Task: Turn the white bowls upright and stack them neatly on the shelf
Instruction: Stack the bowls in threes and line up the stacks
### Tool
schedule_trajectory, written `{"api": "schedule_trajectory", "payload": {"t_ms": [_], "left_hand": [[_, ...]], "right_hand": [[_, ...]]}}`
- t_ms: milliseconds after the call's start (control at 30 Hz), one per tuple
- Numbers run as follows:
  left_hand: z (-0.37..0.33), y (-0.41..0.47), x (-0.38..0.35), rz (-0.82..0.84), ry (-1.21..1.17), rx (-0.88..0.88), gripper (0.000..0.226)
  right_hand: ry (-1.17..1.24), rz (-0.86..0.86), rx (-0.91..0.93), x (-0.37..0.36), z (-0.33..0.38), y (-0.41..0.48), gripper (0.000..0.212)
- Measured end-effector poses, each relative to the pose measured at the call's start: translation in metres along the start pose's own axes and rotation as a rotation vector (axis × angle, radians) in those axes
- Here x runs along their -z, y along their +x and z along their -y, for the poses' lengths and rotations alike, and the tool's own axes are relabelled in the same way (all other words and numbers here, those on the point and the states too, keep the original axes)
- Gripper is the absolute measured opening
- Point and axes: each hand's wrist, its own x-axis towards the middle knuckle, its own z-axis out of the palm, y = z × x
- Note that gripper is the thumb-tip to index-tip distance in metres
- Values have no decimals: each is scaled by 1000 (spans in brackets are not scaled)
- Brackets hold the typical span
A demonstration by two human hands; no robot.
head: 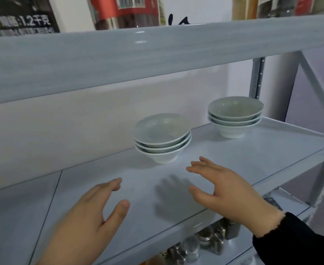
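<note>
Hovering empty over the shelf [233, 165], both hands spread wide.

The left hand [92, 213] and right hand [226, 186] hold nothing; the near stack [162, 137] and far stack [234, 116] already sit upright, nested for steadiness.

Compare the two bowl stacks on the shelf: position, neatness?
The left stack sits nearer the shelf's front, just beyond both open hands; the right stack stands farther back, by the upright post. The left stack's bowls look slightly offset; the right stack's nest more evenly. Both hold three upright white bowls.
</note>
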Motion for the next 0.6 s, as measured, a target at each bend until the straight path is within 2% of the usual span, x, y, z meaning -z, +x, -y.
{"api": "schedule_trajectory", "payload": {"t_ms": [167, 367, 533, 600], "left_hand": [[3, 13, 0, 3, -4, -25, 63], [12, 27, 7, 32, -45, -63, 64], [24, 24, 6, 19, -57, -59, 59], [28, 23, 4, 23, -66, -37, 61]], "right_hand": [[-12, -26, -5, -3, -1, 9, 60], [-99, -65, -3, 6, 6, 29, 74], [-188, -159, 115, 11, 1, 63, 63], [-241, -112, 151, 13, 0, 84, 62]]}}
